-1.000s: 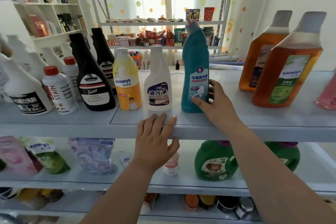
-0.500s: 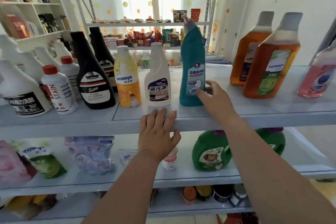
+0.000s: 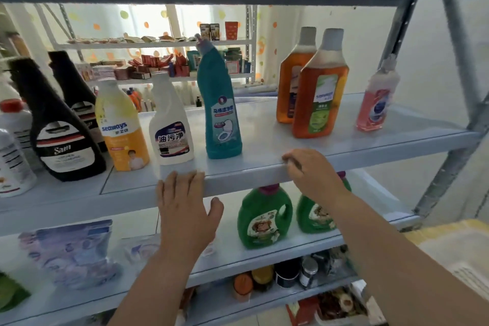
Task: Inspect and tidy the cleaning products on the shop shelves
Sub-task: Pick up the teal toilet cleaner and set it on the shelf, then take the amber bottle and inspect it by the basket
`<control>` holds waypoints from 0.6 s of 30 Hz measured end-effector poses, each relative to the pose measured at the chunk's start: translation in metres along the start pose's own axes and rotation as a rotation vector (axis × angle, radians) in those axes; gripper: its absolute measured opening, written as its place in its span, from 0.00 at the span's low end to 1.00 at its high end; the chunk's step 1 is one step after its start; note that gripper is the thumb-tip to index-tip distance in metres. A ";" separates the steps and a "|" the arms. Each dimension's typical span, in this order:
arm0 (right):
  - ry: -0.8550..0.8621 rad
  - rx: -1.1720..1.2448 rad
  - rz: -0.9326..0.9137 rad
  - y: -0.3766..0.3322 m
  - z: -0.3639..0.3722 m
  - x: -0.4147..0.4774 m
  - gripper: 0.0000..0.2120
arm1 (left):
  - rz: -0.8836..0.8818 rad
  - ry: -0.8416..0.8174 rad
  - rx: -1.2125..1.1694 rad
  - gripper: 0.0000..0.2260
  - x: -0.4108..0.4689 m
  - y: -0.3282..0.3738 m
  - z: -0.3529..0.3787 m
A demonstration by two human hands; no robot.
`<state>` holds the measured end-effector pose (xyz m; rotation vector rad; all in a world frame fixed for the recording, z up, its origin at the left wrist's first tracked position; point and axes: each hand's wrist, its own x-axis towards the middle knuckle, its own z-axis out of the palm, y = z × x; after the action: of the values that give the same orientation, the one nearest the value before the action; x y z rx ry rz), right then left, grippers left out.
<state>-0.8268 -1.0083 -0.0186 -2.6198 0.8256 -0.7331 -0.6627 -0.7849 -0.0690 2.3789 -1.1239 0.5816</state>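
The left hand is laid flat against the front lip of the middle shelf. Its fingers are kept straight and close together, the thumb is spread toward 3 o'clock, and nothing is held in it. The right hand is seen at 3 o'clock of the left one. Its fingers are bent over the same lip, so that the edge is hooked by them, and no bottle is held.

On the shelf top, the teal toilet-cleaner bottle is stood upright at about 12 o'clock of the left hand, clear of both hands. At its 9 o'clock a row is formed by three bottles:
- a white grease-cleaner bottle
- a yellow Seaways bottle
- a black Sam bottle

A second black bottle is placed behind the Sam bottle, toward 12 o'clock. A red-capped white bottle is cut off at the far 9 o'clock edge.

At 3 o'clock of the teal bottle, well apart from it, two amber bottles are stood one just behind the other. A pink bottle is found further toward 3 o'clock, near the metal upright.

On the shelf below, two green detergent jugs are seen at 6 o'clock of the right hand, the further one partly hidden by the forearm. A pale printed refill pouch is laid at 8 o'clock of the left hand.
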 end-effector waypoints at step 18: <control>0.277 -0.194 -0.112 0.153 -0.027 0.051 0.13 | -0.268 -0.225 -0.749 0.36 0.164 0.227 0.033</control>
<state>-0.8744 -1.1627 -0.0407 -2.7946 0.8671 -1.1190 -0.7417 -1.0318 0.0410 1.8960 -0.8737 -0.1894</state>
